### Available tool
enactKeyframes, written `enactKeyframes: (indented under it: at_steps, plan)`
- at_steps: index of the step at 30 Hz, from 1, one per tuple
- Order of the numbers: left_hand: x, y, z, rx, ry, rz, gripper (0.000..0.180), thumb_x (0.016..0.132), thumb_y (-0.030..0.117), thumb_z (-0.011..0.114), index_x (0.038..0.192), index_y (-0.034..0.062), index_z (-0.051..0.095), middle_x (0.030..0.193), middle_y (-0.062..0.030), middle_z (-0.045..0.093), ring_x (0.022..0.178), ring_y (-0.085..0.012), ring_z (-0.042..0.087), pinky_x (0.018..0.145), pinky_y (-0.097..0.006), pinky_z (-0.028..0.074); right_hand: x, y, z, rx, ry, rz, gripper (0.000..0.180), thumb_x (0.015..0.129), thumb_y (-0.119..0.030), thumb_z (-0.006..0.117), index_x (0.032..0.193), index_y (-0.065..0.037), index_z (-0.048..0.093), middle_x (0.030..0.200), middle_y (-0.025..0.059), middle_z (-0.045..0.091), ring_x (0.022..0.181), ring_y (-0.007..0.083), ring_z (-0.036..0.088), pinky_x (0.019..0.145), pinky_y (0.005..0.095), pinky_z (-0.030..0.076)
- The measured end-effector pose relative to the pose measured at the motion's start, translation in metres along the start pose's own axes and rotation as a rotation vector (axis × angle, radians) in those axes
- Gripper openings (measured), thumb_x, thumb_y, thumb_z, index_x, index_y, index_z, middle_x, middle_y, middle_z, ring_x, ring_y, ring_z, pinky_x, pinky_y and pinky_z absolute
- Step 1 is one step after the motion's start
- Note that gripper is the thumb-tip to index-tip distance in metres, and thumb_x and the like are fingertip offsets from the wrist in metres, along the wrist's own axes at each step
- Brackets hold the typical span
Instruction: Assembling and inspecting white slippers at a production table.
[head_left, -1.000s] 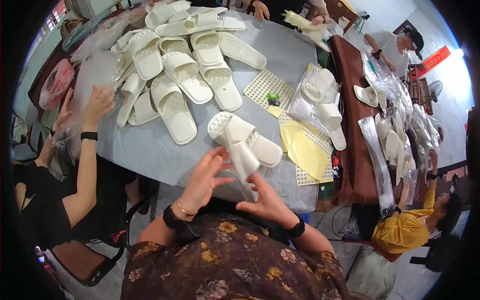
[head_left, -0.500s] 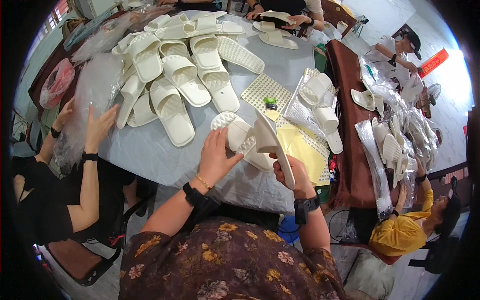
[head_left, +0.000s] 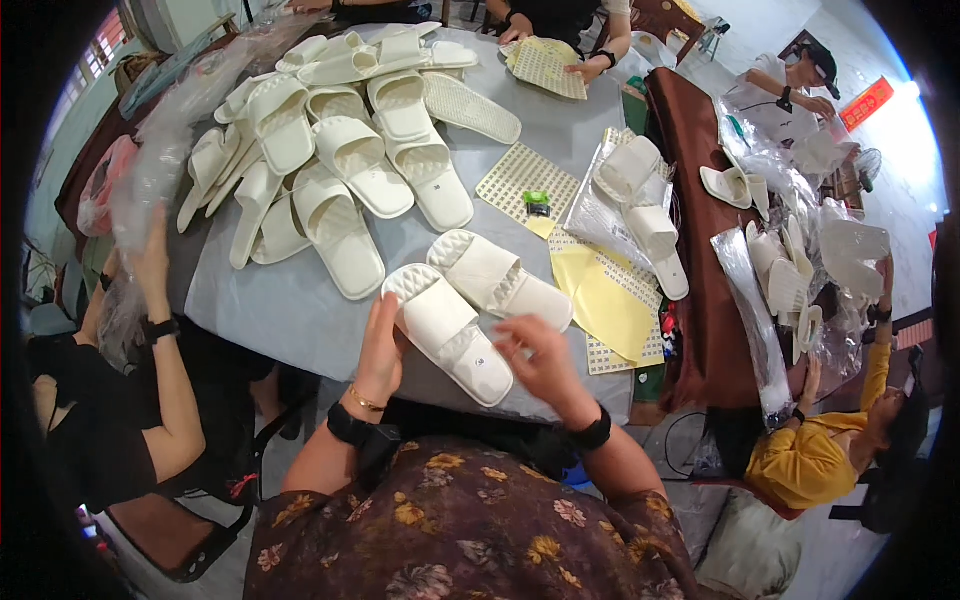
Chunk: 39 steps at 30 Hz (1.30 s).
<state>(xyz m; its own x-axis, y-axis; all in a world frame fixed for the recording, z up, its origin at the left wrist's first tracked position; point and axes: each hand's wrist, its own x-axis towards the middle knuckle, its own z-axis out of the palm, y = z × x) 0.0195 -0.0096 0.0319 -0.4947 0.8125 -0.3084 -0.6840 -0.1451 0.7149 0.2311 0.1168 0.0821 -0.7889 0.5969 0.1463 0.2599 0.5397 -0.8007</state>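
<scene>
A white slipper [head_left: 438,322] with a quilted insole and a small printed mark on its heel lies slantwise in front of me. My left hand [head_left: 378,352] grips it along the left side of its toe end; part of the thumb is hidden. Just right of its heel, my right hand [head_left: 550,362] is slightly blurred, fingers bent and apart, with nothing visible in them. Right behind lies a second white slipper [head_left: 505,278], toe to the upper left. Beyond them, yellowish sticker sheets [head_left: 528,185] and a plain yellow sheet [head_left: 605,310] are spread on the table.
Many white slippers [head_left: 345,165] are heaped at the table's far left. A bagged slipper pair [head_left: 655,235] lies to the right. On the left, a co-worker's hand [head_left: 150,265] handles clear plastic. A brown bench [head_left: 690,330] borders the table; people work across and at right.
The slipper from my right hand has come down beside the other one, into my left hand. My right hand has let go. Across the table, a person now holds a sticker sheet.
</scene>
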Motion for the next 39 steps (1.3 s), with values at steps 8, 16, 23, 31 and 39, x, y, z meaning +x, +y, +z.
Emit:
enactKeyframes:
  at_steps: [8, 16, 23, 31, 39]
  plan:
    - [-0.009, -0.002, 0.000, 0.280, 0.113, 0.054, 0.084, 0.094, 0.005, 0.063, 0.156, 0.0006, 0.007, 0.137, -0.0137, 0.049, 0.116, -0.0183, 0.056, 0.093, -0.030, 0.048, 0.021, 0.048, -0.017, -0.658, 0.070, 0.285, 0.069, 0.073, -0.029, 0.081, 0.130, -0.001, 0.054, 0.119, 0.0236, 0.062, 0.108, 0.0410, 0.057, 0.091, 0.0486, 0.047]
    - [0.024, -0.005, 0.007, 0.330, 0.029, 0.193, 0.072, 0.094, 0.004, 0.063, 0.152, -0.0048, 0.022, 0.134, -0.0144, 0.054, 0.114, -0.0184, 0.057, 0.097, -0.030, 0.046, -0.008, 0.052, -0.005, -0.137, 0.056, 0.504, 0.064, 0.077, -0.028, 0.079, 0.125, 0.006, 0.053, 0.109, 0.0265, 0.065, 0.103, 0.0368, 0.065, 0.090, 0.0417, 0.051]
    - [0.032, -0.017, -0.012, 0.493, 0.002, 0.217, 0.068, 0.096, 0.012, 0.063, 0.151, -0.0050, 0.027, 0.143, -0.0121, 0.048, 0.125, -0.0177, 0.050, 0.104, -0.030, 0.042, -0.009, 0.045, -0.012, 0.547, 0.269, 0.553, 0.042, 0.083, -0.014, 0.071, 0.116, 0.007, 0.058, 0.097, 0.0133, 0.066, 0.088, 0.0155, 0.064, 0.077, 0.0302, 0.051]
    - [0.030, 0.003, 0.009, -0.075, -0.118, -0.099, 0.082, 0.099, 0.061, 0.044, 0.153, 0.0023, 0.027, 0.152, -0.0132, 0.037, 0.137, -0.0242, 0.040, 0.112, -0.041, 0.033, -0.023, -0.053, -0.010, -0.160, 0.169, -0.230, 0.043, 0.079, -0.009, 0.075, 0.119, -0.003, 0.061, 0.102, 0.0136, 0.060, 0.087, 0.0298, 0.059, 0.075, 0.0378, 0.050]
    - [0.008, -0.012, -0.007, 0.591, 0.081, 0.253, 0.079, 0.100, 0.035, 0.056, 0.153, -0.0088, 0.017, 0.157, -0.0239, 0.026, 0.143, -0.0303, 0.032, 0.116, -0.039, 0.028, -0.009, 0.005, 0.011, -0.007, 0.141, 0.156, 0.046, 0.083, -0.012, 0.071, 0.125, 0.000, 0.056, 0.119, 0.0200, 0.057, 0.108, 0.0391, 0.055, 0.093, 0.0436, 0.046]
